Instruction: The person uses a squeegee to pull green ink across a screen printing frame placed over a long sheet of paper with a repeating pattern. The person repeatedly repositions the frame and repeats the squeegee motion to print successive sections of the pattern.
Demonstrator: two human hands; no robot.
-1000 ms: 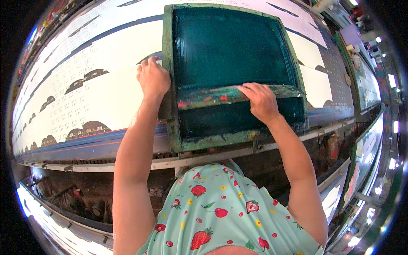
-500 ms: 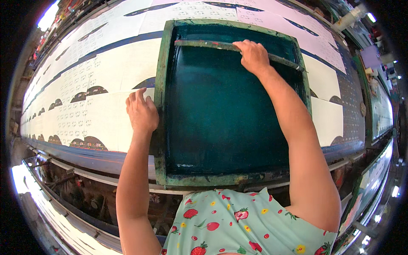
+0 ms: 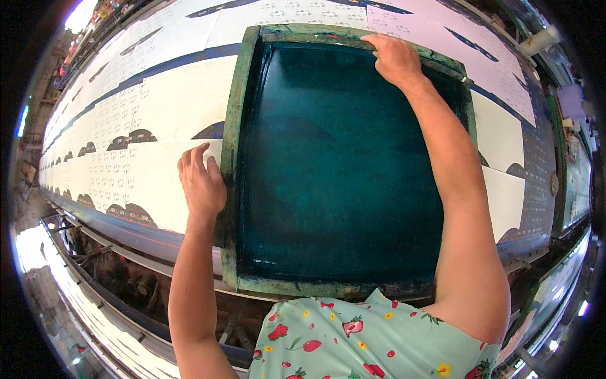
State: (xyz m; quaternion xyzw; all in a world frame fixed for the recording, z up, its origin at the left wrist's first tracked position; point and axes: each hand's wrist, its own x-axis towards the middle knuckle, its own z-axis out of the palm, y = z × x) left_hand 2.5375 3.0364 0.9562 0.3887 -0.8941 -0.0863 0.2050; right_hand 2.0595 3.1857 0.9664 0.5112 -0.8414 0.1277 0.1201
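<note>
A green wooden screen-printing frame lies in front of me, with a dark teal, wet-looking screen inside it. At its far end my right hand is closed on a squeegee, a long, stained bar lying crosswise along the far rim. The squeegee's blade edge is hard to make out against the frame. My left hand is off the frame's left side, over a pale sheet, fingers apart and holding nothing. Whether it touches the frame's side I cannot tell.
Pale printed sheets with dark scalloped patterns cover the long table to the left, and pinkish ones lie beyond the frame. More pale sheets show at right. A rail runs along the table's near edge, close to my body.
My right hand has pushed the squeegee away from me, from inside the screen up against the far rim. The left hand has shifted slightly nearer to me. The whole view has moved a little.
</note>
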